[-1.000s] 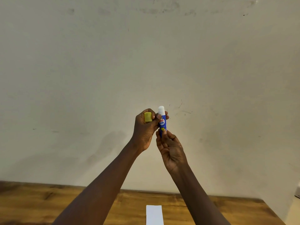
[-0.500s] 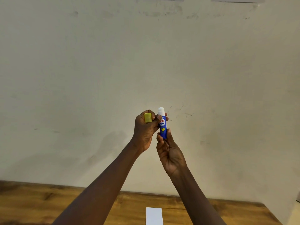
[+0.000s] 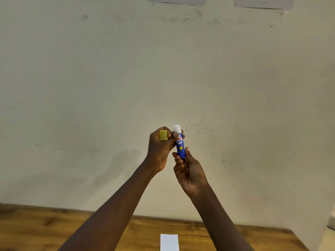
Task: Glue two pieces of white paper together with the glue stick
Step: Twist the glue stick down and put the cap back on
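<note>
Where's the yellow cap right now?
Head view: the yellow cap is held in the left hand, raised before the wall, just left of the uncapped glue stick.

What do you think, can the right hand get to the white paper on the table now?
Probably yes: nothing blocks the way down to the paper, though the right hand holds the glue stick.

Your left forearm [image 3: 116,211] and right forearm [image 3: 221,220] are bare — long, slender. Your left hand [image 3: 159,151] and right hand [image 3: 190,173] are bare too, nails short.
</note>
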Tool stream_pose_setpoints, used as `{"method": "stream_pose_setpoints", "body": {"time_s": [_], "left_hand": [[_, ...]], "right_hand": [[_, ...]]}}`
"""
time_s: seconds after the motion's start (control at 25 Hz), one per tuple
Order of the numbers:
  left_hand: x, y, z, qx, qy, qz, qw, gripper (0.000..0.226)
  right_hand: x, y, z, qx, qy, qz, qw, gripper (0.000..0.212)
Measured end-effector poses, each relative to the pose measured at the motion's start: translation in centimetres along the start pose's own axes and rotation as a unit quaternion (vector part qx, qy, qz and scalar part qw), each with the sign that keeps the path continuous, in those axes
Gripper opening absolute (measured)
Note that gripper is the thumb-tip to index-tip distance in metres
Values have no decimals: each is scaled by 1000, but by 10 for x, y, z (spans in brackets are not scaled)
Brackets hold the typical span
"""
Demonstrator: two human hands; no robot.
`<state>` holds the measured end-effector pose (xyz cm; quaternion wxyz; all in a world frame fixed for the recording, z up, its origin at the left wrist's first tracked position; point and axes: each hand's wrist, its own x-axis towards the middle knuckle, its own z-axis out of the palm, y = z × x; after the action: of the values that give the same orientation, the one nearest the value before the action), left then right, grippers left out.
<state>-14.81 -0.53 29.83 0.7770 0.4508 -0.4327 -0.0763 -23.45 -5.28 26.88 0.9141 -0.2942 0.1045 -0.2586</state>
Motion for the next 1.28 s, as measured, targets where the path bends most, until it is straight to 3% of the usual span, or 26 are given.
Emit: {"method": "stream_pose_setpoints", "body": {"time_s": [0.24, 0.48, 0.68, 0.8, 0.84, 0.96, 1.0, 1.2, 1.28], "left_hand": [[0, 2, 4, -4, 6, -6, 1000, 29], [0, 5, 2, -13, -4, -3, 1000, 29], [-1, 5, 4, -12, -7, -6, 1000, 28], [-1, 4, 4, -5, -3, -3, 1000, 28], [0, 3, 4, -4, -3, 0, 1000, 28], [-1, 3, 2, -17, -16, -1, 1000, 29], [-1, 3, 2, -18, -19, 0, 1000, 29], [-4, 4, 9, 13, -14, 11, 1000, 27], [-5, 4, 9, 17, -11, 11, 1000, 26]], "right_hand": [[2, 8, 0, 24, -1, -80, 996, 12], [-2, 5, 1, 45, 0, -10, 999, 42], [0, 8, -1, 75, -14, -63, 995, 13], [1, 10, -3, 56, -14, -89, 994, 10], [0, 9, -2, 55, -15, -81, 995, 12], [-3, 5, -3, 49, -16, -42, 998, 48], [-3, 4, -3, 47, -15, -37, 998, 50], [-2, 11, -4, 63, -16, -108, 992, 19], [-3, 12, -4, 62, -15, -123, 990, 16]]}}
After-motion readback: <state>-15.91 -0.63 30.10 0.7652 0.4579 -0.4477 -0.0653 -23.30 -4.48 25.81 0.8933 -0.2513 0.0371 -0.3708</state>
